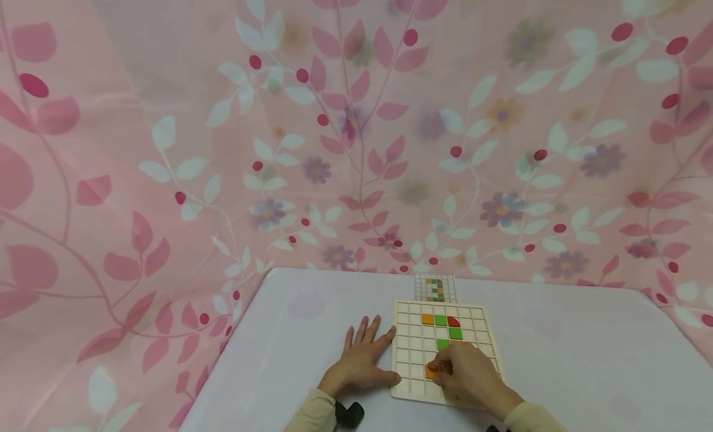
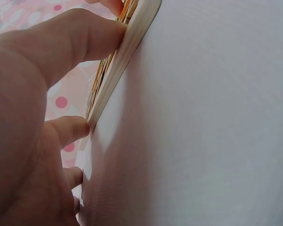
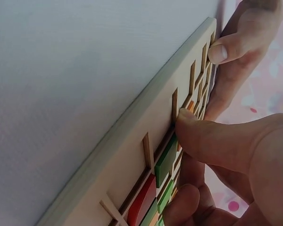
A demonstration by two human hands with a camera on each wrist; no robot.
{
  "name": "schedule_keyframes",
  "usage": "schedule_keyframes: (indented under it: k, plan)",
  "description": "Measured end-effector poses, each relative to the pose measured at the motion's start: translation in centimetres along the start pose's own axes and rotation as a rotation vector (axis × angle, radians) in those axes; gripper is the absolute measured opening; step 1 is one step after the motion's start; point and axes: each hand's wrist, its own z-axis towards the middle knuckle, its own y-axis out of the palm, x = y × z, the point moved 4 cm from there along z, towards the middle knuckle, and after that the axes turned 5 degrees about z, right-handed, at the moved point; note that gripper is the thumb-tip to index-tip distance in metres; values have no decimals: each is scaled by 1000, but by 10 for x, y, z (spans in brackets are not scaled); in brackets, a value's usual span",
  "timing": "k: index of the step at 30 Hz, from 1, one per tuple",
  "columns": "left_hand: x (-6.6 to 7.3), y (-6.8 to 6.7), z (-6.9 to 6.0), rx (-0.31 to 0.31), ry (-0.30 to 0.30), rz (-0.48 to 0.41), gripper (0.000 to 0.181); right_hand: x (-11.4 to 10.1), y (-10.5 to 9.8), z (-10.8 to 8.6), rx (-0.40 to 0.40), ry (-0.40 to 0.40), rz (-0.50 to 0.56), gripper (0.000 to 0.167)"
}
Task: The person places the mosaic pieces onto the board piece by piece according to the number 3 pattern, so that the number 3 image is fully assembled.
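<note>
A pale wooden grid board (image 1: 411, 358) lies on the table, with orange, green and red tiles in some squares. My left hand (image 1: 362, 361) is spread at the board's left side; its thumb and index finger touch the board's edge (image 2: 114, 70). Over the lower part of the board, my right hand (image 1: 468, 373) pinches an orange tile (image 1: 430, 372) between thumb and fingertips, low at a square. In the right wrist view, a green tile (image 3: 166, 160) and a red tile (image 3: 142, 202) lie in the row by my right thumb. My right hand hides several squares in the head view.
Behind the board lies a card (image 1: 420, 289) printed with a grid and coloured squares. A small black object (image 1: 351, 414) is by my left wrist. The white table (image 1: 557, 351) extends to both sides, and a pink floral curtain (image 1: 356, 141) hangs behind it.
</note>
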Motion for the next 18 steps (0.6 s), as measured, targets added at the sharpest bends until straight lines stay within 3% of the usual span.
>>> schedule_keyframes:
  k: [8,18]
  plan:
    - [-2,4,3,-2,11,19,98,1,0,0,5,59,-8,13]
    - [-3,2,2,9,-8,42,97,-1,3,1,14,64,-26,14]
